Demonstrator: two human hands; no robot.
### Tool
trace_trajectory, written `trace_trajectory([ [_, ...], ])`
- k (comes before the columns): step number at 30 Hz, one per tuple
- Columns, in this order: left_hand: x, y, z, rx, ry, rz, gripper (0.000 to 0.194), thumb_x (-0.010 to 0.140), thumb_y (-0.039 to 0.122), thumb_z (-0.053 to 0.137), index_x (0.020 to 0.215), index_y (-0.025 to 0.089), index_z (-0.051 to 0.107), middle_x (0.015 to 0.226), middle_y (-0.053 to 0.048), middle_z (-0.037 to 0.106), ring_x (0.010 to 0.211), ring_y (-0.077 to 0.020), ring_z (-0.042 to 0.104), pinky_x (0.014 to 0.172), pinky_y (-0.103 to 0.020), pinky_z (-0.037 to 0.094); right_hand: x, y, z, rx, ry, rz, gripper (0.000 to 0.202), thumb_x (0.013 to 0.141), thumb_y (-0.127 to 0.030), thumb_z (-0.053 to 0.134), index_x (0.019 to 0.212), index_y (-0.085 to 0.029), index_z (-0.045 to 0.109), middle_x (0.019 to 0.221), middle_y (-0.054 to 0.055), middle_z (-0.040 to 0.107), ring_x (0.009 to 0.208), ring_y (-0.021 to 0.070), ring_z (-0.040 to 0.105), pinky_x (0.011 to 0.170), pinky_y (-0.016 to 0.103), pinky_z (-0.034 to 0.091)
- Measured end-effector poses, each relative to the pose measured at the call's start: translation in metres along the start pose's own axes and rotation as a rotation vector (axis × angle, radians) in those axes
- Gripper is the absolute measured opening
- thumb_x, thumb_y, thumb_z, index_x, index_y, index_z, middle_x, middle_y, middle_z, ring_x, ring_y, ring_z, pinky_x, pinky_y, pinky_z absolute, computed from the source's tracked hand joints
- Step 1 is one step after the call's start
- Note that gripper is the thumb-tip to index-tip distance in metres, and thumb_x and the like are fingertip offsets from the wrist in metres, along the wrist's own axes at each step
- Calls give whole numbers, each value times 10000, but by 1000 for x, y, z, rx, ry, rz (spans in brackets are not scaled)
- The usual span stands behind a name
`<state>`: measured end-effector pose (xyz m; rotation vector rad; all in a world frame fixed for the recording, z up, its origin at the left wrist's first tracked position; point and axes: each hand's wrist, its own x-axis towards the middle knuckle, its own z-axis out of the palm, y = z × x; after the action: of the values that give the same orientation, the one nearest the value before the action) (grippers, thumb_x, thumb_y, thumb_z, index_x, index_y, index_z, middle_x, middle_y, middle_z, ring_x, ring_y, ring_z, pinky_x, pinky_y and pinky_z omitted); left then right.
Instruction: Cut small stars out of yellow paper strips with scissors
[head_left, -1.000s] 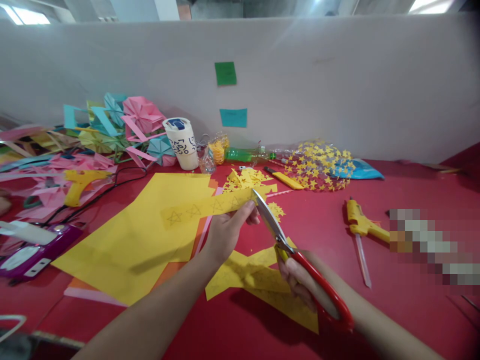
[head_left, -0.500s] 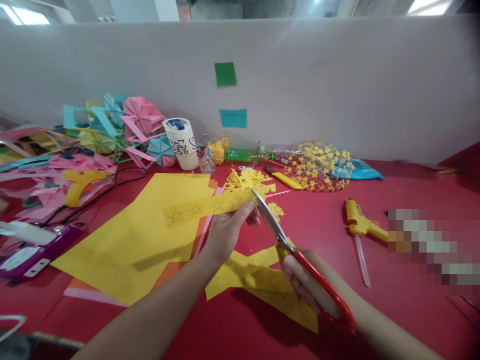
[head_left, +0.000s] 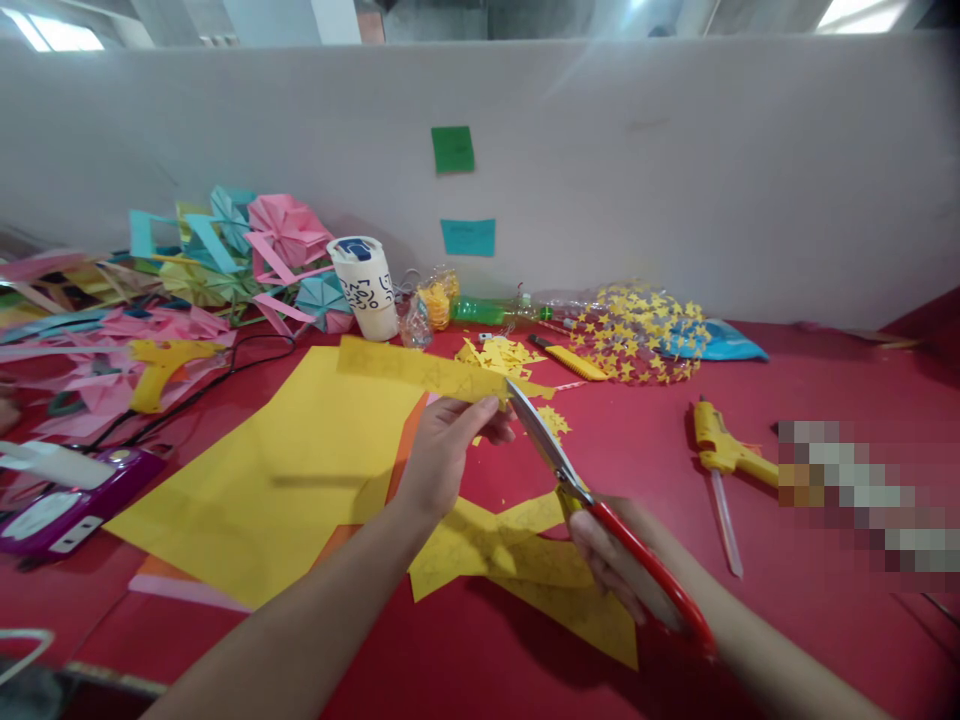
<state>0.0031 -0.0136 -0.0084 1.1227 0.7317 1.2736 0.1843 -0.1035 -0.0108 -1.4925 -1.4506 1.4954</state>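
My left hand (head_left: 450,445) pinches the right part of a yellow paper strip (head_left: 405,368) with stars drawn on it in outline. Red-handled scissors (head_left: 551,450) are gripped in my right hand (head_left: 611,555), their blades nearly together and their tips at the strip beside my left fingers. Below my hands lie several yellow paper pieces (head_left: 517,555) with faint star outlines. Yellow scraps (head_left: 504,355) are heaped behind the strip, and small cut-out stars (head_left: 553,420) lie just right of the blades.
Large yellow sheets (head_left: 300,440) lie at left near a purple power strip (head_left: 75,505) and a yellow glue gun (head_left: 157,372). Another glue gun (head_left: 720,440) rests at right. Farther back are a white cup (head_left: 365,290), a yellow cutter knife (head_left: 574,358) and a star-covered bundle (head_left: 641,335).
The strip has turned in my left hand: its free left end has swung up and away, and it now slopes down to the right. The scissors have hardly moved.
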Motion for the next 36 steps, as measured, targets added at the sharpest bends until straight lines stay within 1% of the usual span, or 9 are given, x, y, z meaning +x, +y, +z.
trace_trajectory([
  [2, 2, 2, -1, -25, 20, 5, 156, 821, 257, 622, 721, 149, 673, 664, -26, 675, 612, -121, 603, 606, -250, 476, -3, -6, 1, -10, 11, -34, 475, 805, -649, 509, 646, -214, 407, 438, -96, 368, 267, 48, 344, 257, 168, 254],
  [5, 3, 4, -2, -32, 36, 20, 149, 821, 247, 620, 703, 157, 631, 688, -17, 670, 618, -119, 604, 599, -249, 478, -5, -10, 1, -36, 10, -21, 456, 817, -633, 501, 660, -214, 417, 426, -96, 370, 273, 58, 353, 273, 178, 273],
  [10, 4, 9, -2, -16, 15, 53, 184, 870, 254, 546, 705, 171, 544, 655, 8, 623, 576, -100, 575, 554, -231, 455, -2, -1, -1, -103, -22, -13, 437, 828, -571, 545, 639, -219, 369, 486, -78, 366, 378, 63, 349, 336, 176, 280],
  [13, 5, 12, -3, 76, -17, 78, 210, 902, 271, 497, 713, 180, 508, 624, 19, 596, 544, -93, 554, 525, -224, 442, -1, 3, -2, -136, -45, -35, 429, 843, -542, 555, 639, -210, 374, 520, -74, 349, 424, 64, 335, 369, 179, 266],
  [18, 5, 16, -5, 236, -55, 130, 217, 924, 279, 463, 726, 189, 469, 606, 35, 576, 520, -94, 547, 511, -234, 450, -1, 4, -4, -140, -56, -9, 429, 863, -578, 516, 681, -208, 395, 485, -94, 367, 346, 42, 321, 342, 185, 241],
  [22, 5, 17, -5, 300, -65, 149, 214, 926, 269, 457, 728, 187, 457, 609, 36, 587, 503, -87, 548, 505, -231, 442, 0, 3, -7, -142, -89, -33, 446, 856, -602, 511, 687, -200, 416, 476, -90, 390, 347, 44, 340, 346, 187, 253],
  [25, 6, 19, -6, 323, -78, 146, 219, 923, 263, 459, 718, 185, 453, 593, 39, 584, 490, -83, 543, 501, -225, 432, 0, 2, -8, -155, -92, -48, 455, 858, -610, 497, 686, -196, 424, 468, -89, 389, 340, 43, 333, 341, 189, 243],
  [31, 7, 21, -9, 334, -103, 144, 228, 913, 264, 471, 701, 182, 462, 589, 35, 577, 484, -79, 540, 501, -224, 426, -4, -1, -7, -187, -59, -44, 485, 845, -648, 474, 684, -194, 419, 526, -58, 457, 348, 41, 369, 341, 186, 250],
  [36, 7, 22, -9, 348, -100, 129, 230, 906, 273, 473, 695, 183, 463, 593, 28, 583, 483, -81, 542, 505, -224, 429, -4, -3, -8, -205, -66, -69, 497, 852, -659, 451, 664, -202, 402, 495, -61, 423, 362, 49, 354, 346, 185, 243],
])
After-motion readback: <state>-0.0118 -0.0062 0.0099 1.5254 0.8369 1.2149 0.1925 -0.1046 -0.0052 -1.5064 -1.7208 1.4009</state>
